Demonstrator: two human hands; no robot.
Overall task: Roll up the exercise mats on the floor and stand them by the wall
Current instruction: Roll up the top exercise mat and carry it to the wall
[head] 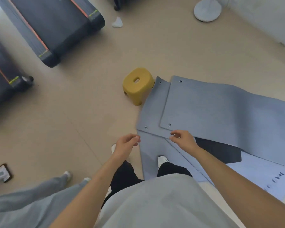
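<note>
Several grey-blue exercise mats lie flat and overlapping on the floor at the right. The top mat (212, 109) has eyelets at its corners; a second mat (155, 104) sticks out under it on the left, and another mat (153, 155) lies under my right foot. A dark mat patch (220, 152) shows between them. My left hand (125, 145) hangs in the air just left of the mats, fingers loosely curled, holding nothing. My right hand (183, 139) hovers over the near edge of the top mats, fingers loosely bent, also holding nothing.
A yellow plastic stool (137, 85) stands against the mats' far left corner. Two treadmills (56, 30) fill the upper left. A white fan base (207, 9) stands at the back by the wall. Another person's legs (39, 191) and a mop head (4, 172) are at lower left.
</note>
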